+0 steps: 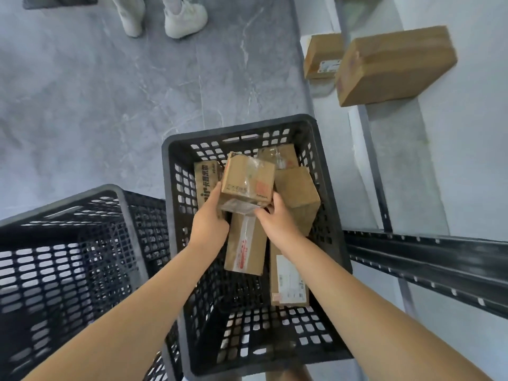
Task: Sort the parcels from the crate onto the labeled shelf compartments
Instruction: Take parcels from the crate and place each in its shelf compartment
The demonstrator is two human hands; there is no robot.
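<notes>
1. Grey marbled floor tiles (110, 92) fill the background. A black perforated crate (239, 128) stands on them directly under both hands.
2. The left hand (210, 218) grips the left side of a small taped cardboard parcel (247, 180), with the thumb up along that face and the fingers tucked beneath it.
3. The right hand (277, 224) holds the same parcel at its lower right corner. Its fingers are curled under the near edge, where loose clear tape hangs.
4. The small parcel is held between the two hands above the crate's contents, tilted, with a printed label and a red mark facing up.
5. Just below the hands, a long parcel with a tape strip (246, 248) lies in the crate.
6. Beneath the right wrist, a parcel with a white label (288, 276) lies flat.
7. Right of the right hand, a plain brown parcel (298, 193) leans against the crate wall.
8. Beyond the left hand's thumb stands a printed carton (204, 174), and beyond the held parcel lies another taped parcel (283, 155).
9. Left of the left forearm stands a second black crate (55, 207).
10. Right of the right arm runs a shelf (412, 160) with a dark metal rail (426, 254).
11. Far beyond the right hand, a large cardboard box (395, 64) and a smaller labelled box (321, 56) sit on the shelf, close together.
12. Well beyond the hands, another person's white sneakers (185, 19) stand on the floor.
</notes>
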